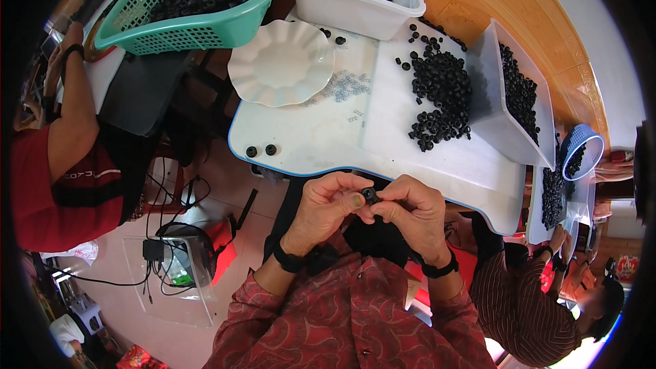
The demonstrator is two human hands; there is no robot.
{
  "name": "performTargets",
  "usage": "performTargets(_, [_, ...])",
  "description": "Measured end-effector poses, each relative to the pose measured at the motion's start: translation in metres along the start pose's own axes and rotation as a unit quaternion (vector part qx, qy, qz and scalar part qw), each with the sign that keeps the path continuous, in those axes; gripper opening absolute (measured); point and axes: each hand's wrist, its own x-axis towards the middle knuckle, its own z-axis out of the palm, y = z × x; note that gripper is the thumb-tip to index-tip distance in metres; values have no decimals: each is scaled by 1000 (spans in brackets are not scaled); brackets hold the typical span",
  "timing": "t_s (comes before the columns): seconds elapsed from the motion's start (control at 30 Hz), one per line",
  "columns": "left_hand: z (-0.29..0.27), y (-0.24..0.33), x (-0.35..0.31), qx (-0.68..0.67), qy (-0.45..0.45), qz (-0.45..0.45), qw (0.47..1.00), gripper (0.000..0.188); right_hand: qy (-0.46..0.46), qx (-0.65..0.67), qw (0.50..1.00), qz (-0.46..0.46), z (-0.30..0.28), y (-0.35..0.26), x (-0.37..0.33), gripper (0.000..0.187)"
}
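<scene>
In front of my chest, just off the table's near edge, a small black round plastic piece is pinched between my two hands. My left hand grips it with thumb and fingers from one side. From the other side the thumb and forefinger of my right hand press on it. Fingertips cover part of the piece. Two similar black pieces stand near the table's left front edge. Small metallic springs lie scattered beside a white scalloped plate. To the right spreads a heap of small black parts.
A green basket of black parts stands at the far left, with a white bin behind the plate. A translucent bin stands at the right. Other people sit nearby. Cables trail on the floor at left.
</scene>
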Motion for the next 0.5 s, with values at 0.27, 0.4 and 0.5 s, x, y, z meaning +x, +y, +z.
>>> performTargets(0.27, [2, 0, -2, 64, 10, 17, 998, 23, -3, 7, 1000, -19, 2, -1, 1, 12])
performTargets(0.4, [4, 6, -1, 107, -6, 27, 994, 23, -1, 50, 999, -1, 4, 1, 0, 17])
performTargets(0.5, [3, 8, 0, 121, -23, 48, 991, 23, 9, 29, 1000, 8, 3, 5, -1, 23])
